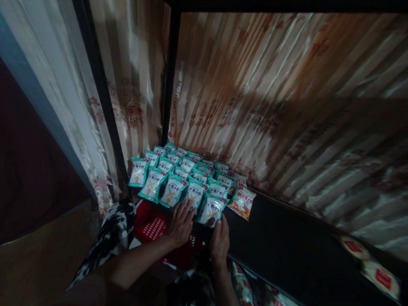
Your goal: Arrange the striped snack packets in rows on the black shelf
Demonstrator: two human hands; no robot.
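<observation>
Green-and-white snack bags [174, 190] stand in several slanting rows at the left end of a black shelf. My left hand [181, 222] reaches over the shelf's front edge, fingers stretched out flat against the lower part of a front-row snack bag [194, 193]. At the right end of that row, my right hand [220, 240] has its extended fingers at the lower right corner of another snack bag [211, 210]. The fingers touch or nearly touch it; a grip does not show. Orange-and-white snack bags [242, 203] lean just right of the green ones.
The black shelf [289, 244] runs to the right, with flat red-and-cream packets [381, 278] at its far end. Below my hands is a red plastic basket [153, 227]. More packets [242, 286] sit beneath the shelf. Dark uprights [170, 78] and pleated curtains [289, 99] stand behind.
</observation>
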